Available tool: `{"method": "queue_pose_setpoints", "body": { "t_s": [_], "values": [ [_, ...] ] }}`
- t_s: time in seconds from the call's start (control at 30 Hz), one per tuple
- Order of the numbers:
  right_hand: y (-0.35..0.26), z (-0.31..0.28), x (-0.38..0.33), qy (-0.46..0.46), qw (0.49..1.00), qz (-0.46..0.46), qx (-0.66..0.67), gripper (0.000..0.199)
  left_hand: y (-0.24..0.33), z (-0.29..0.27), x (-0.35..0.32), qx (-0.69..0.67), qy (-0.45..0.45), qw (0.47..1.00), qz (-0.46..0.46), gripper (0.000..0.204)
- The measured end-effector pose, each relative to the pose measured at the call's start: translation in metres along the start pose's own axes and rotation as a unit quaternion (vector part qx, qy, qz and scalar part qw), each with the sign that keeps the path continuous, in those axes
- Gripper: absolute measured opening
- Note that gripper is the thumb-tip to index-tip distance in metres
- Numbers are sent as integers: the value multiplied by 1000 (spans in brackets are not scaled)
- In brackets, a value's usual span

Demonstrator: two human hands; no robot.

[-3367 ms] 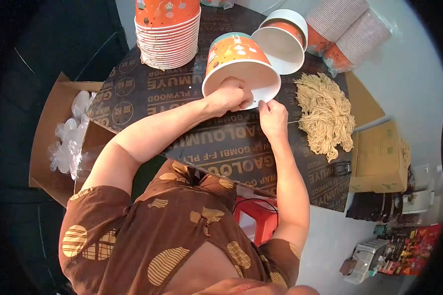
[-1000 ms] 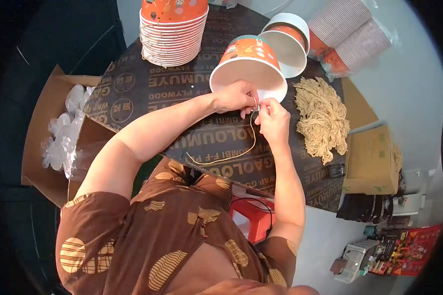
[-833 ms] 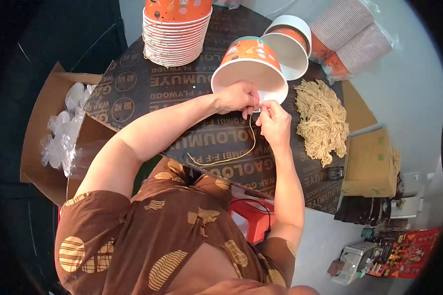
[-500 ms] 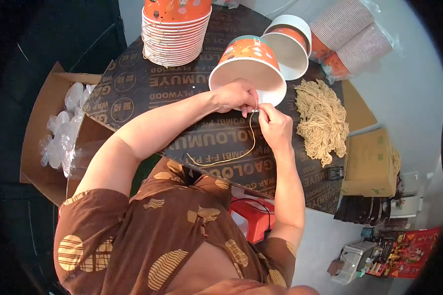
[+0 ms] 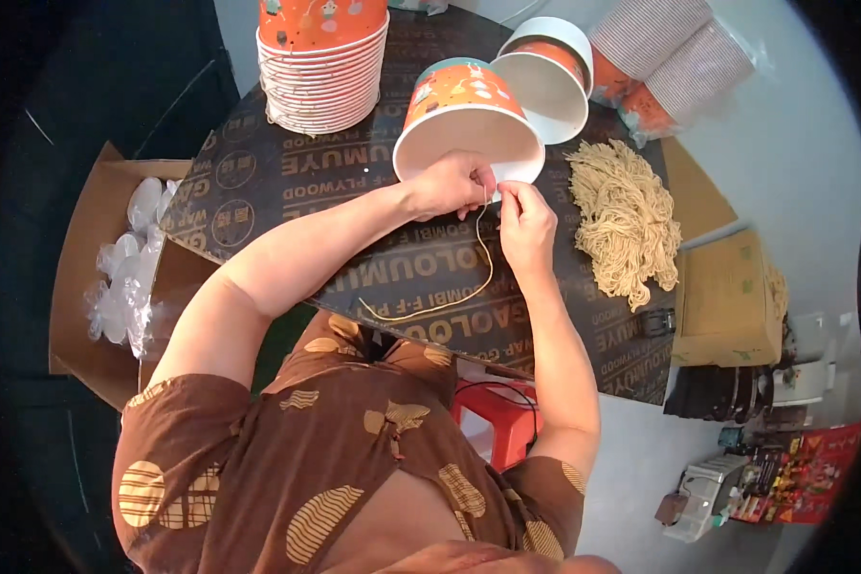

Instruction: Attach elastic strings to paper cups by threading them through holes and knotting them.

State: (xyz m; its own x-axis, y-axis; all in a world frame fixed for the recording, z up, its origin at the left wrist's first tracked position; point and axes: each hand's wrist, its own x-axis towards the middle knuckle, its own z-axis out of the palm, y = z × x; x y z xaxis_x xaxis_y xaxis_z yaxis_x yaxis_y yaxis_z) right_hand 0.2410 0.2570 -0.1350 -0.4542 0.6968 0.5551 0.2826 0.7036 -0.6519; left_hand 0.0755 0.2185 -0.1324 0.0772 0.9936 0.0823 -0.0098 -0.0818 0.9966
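An orange paper bucket [image 5: 469, 88] with a white inside lies tilted on the table, its mouth facing me. At the near right part of its rim, my left hand [image 5: 452, 185] reaches in front of the mouth, fingers closed around a thin yellow string [image 5: 489, 263]. Close beside it, my right hand [image 5: 528, 225] pinches at the same spot on the rim, thumb and forefinger together. The string's loose end curves down and left across the tabletop. My fingers hide how the string meets the rim.
On the dark printed table [image 5: 306, 215] are a stack of orange buckets [image 5: 321, 72], two more buckets [image 5: 545, 91] and a heap of cream yarn [image 5: 627, 225]. Bagged bucket stacks [image 5: 655, 48] stand behind. Open carton [image 5: 78, 287] at left, closed box [image 5: 727, 306] at right, red stool [image 5: 502, 421] below.
The whole view has shifted slightly. Both hands stay together at the bucket's rim with the string, their fingers only slightly moved.
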Motion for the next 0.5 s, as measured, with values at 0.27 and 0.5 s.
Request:
{"method": "queue_pose_setpoints", "body": {
  "t_s": [0.27, 0.5],
  "values": [
    [0, 7, 2, 50, 996, -30, -62, 9, -10, 14, -2, 270, 146, 921, 239, 9],
    [-1, 6, 2, 55, 997, -14, -61, 11, -9, 15, -5, 399, 137, 867, 264, 9]
  ]
}}
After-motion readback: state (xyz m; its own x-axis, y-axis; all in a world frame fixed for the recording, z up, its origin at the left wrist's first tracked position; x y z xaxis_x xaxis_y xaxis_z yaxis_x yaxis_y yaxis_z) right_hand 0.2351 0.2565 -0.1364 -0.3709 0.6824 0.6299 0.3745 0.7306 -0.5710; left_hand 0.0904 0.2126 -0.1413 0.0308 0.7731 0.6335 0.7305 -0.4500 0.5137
